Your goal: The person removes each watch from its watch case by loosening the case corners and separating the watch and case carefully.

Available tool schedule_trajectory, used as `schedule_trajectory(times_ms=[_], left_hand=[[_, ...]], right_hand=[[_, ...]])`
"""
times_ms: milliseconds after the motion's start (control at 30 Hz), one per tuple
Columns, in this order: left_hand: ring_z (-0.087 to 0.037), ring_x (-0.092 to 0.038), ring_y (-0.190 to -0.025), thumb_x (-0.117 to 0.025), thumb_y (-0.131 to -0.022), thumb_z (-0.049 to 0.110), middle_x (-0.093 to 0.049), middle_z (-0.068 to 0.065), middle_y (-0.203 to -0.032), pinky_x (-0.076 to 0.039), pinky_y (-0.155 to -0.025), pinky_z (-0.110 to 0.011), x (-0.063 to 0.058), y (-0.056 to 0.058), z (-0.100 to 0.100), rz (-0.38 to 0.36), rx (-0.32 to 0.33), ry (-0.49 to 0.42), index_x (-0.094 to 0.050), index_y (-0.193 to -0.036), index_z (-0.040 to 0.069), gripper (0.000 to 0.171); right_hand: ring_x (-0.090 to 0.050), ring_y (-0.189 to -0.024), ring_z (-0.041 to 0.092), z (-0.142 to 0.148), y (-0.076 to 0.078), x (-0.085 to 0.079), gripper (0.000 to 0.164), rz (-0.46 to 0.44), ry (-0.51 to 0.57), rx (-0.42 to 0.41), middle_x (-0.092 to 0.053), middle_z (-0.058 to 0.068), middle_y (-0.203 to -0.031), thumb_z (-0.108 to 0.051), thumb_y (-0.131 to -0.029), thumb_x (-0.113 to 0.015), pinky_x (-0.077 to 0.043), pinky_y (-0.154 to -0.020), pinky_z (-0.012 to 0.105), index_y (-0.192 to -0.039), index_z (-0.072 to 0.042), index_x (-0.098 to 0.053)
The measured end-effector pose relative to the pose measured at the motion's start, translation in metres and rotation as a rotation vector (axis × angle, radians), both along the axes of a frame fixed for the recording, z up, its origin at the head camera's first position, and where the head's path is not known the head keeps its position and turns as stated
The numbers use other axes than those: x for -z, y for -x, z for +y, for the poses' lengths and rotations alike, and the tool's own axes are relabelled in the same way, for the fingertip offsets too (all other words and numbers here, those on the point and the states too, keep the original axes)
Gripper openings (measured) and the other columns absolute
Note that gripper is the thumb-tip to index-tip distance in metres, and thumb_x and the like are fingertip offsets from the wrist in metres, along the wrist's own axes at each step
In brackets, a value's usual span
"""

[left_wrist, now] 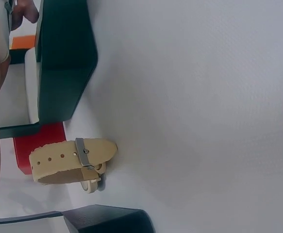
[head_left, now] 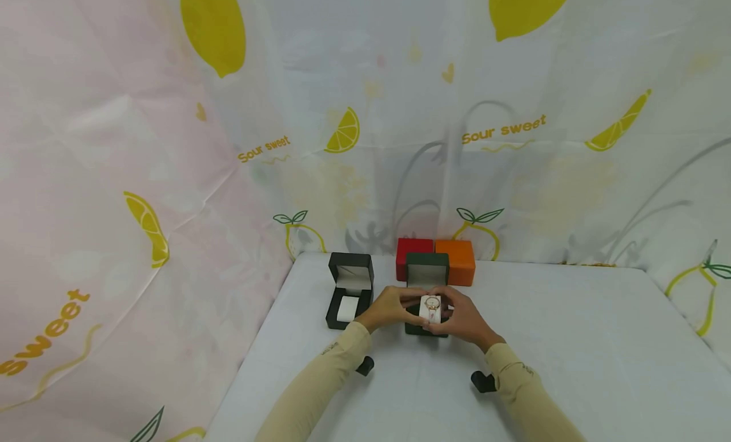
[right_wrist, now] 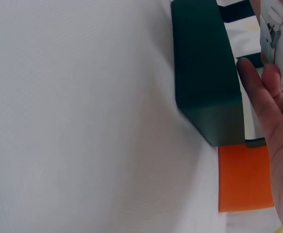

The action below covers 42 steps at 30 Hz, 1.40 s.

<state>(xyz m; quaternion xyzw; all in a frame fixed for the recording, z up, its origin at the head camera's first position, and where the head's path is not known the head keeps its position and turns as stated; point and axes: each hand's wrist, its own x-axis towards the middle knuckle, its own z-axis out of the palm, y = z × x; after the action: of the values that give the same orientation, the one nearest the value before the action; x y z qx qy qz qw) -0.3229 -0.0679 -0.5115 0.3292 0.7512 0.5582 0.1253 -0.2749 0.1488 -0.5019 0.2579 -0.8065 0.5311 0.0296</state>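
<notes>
Both hands hold a white cushion with a light-strapped wristwatch (head_left: pixel 432 304) round it, over an open dark green box (head_left: pixel 427 261). My left hand (head_left: pixel 389 307) grips the cushion's left side and my right hand (head_left: pixel 464 316) its right side. Close up, the white strap and its metal clasp (right_wrist: pixel 272 36) show in the right wrist view, partly cut off by the frame edge. The green box (left_wrist: pixel 66 63) has its lid raised and pale lining inside. In the left wrist view, a beige buckled strap (left_wrist: pixel 58 158) appears beside the green box.
Left of the hands stands an open black box (head_left: pixel 351 262) with a white cushion (head_left: pixel 348 309) inside. Behind the green box are a red box (head_left: pixel 402 264) and an orange box (head_left: pixel 461 263). A white cloth (head_left: pixel 571 340) covers the table, with a lemon-print curtain (head_left: pixel 365 80) behind.
</notes>
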Motion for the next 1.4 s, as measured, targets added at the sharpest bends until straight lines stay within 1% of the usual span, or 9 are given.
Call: schedule_trajectory(times_ms=[33,133,267,567,700,900,1033,1300,1400], left_hand=[[-0.014,-0.061,-0.114,-0.088,-0.07,0.014,-0.063,0.0,-0.127,-0.05,-0.095,-0.041,0.0,0.0,0.0,0.003,0.0,0.002,-0.063,-0.13,0.008,0.065],[-0.012,-0.061,-0.114,-0.088,-0.071,0.013,-0.063,-0.001,-0.127,-0.05,-0.095,-0.041,0.0,0.0,0.001,-0.005,-0.011,0.004,-0.063,-0.13,0.006,0.064],[-0.01,-0.061,-0.114,-0.087,-0.072,0.011,-0.063,-0.003,-0.127,-0.05,-0.095,-0.04,0.0,-0.002,0.002,-0.035,-0.038,0.008,-0.063,-0.129,0.005,0.062],[-0.008,-0.061,-0.112,-0.085,-0.074,0.013,-0.063,-0.003,-0.127,-0.052,-0.089,-0.023,0.0,-0.004,0.005,-0.017,-0.069,0.035,-0.062,-0.13,0.005,0.061],[-0.011,-0.061,-0.114,-0.085,-0.076,0.013,-0.062,-0.002,-0.129,-0.051,-0.091,-0.026,0.0,-0.004,0.005,-0.033,-0.08,0.008,-0.061,-0.131,0.007,0.061],[-0.021,-0.061,-0.114,-0.085,-0.076,0.016,-0.059,-0.001,-0.129,-0.053,-0.09,-0.03,0.001,0.0,0.002,-0.113,-0.105,-0.033,-0.057,-0.135,0.013,0.065],[-0.023,-0.062,-0.111,-0.087,-0.074,0.016,-0.058,-0.002,-0.128,-0.055,-0.087,-0.03,0.003,0.002,0.0,-0.142,-0.086,-0.038,-0.055,-0.138,0.014,0.071],[-0.02,-0.065,-0.103,-0.09,-0.068,0.013,-0.056,0.001,-0.126,-0.057,-0.082,-0.032,0.004,0.0,0.001,-0.116,-0.077,-0.057,-0.059,-0.134,0.018,0.073],[-0.019,-0.065,-0.104,-0.09,-0.068,0.011,-0.058,0.002,-0.125,-0.057,-0.082,-0.032,0.003,-0.003,0.003,-0.095,-0.07,-0.064,-0.061,-0.132,0.019,0.071]], right_hand=[[-0.059,-0.091,0.028,0.0,-0.001,-0.001,0.057,0.001,0.002,0.0,-0.058,0.01,-0.112,-0.01,-0.072,-0.087,-0.058,-0.078,0.035,-0.119,-0.003,-0.056],[-0.058,-0.091,0.024,0.003,0.006,0.012,0.058,0.017,0.003,0.007,-0.059,0.007,-0.115,-0.015,-0.072,-0.087,-0.057,-0.078,0.032,-0.122,-0.008,-0.057],[-0.057,-0.092,0.022,0.006,0.016,0.03,0.06,-0.003,-0.02,0.034,-0.06,0.002,-0.119,-0.017,-0.073,-0.085,-0.056,-0.08,0.028,-0.127,-0.015,-0.06],[-0.06,-0.087,0.022,0.004,0.016,0.03,0.057,-0.024,-0.043,0.056,-0.064,0.005,-0.115,-0.01,-0.073,-0.078,-0.057,-0.079,0.029,-0.128,-0.011,-0.062],[-0.06,-0.088,0.022,0.006,0.016,0.029,0.06,-0.015,-0.016,0.06,-0.064,0.007,-0.117,-0.015,-0.076,-0.082,-0.058,-0.08,0.032,-0.131,-0.009,-0.06],[-0.06,-0.094,0.03,0.008,0.016,0.023,0.069,-0.045,0.088,0.033,-0.059,0.009,-0.124,-0.023,-0.073,-0.088,-0.057,-0.083,0.042,-0.134,-0.015,-0.057],[-0.059,-0.101,0.03,0.009,0.018,0.019,0.074,-0.096,0.072,-0.002,-0.054,0.006,-0.132,-0.024,-0.074,-0.087,-0.056,-0.086,0.037,-0.139,-0.021,-0.053],[-0.056,-0.099,0.032,0.012,0.02,0.015,0.067,-0.165,0.08,-0.059,-0.053,0.006,-0.128,-0.017,-0.077,-0.085,-0.057,-0.082,0.033,-0.137,-0.023,-0.054],[-0.056,-0.101,0.033,0.012,0.02,0.014,0.065,-0.183,0.104,-0.067,-0.053,0.007,-0.127,-0.016,-0.075,-0.086,-0.057,-0.083,0.033,-0.133,-0.019,-0.055]])
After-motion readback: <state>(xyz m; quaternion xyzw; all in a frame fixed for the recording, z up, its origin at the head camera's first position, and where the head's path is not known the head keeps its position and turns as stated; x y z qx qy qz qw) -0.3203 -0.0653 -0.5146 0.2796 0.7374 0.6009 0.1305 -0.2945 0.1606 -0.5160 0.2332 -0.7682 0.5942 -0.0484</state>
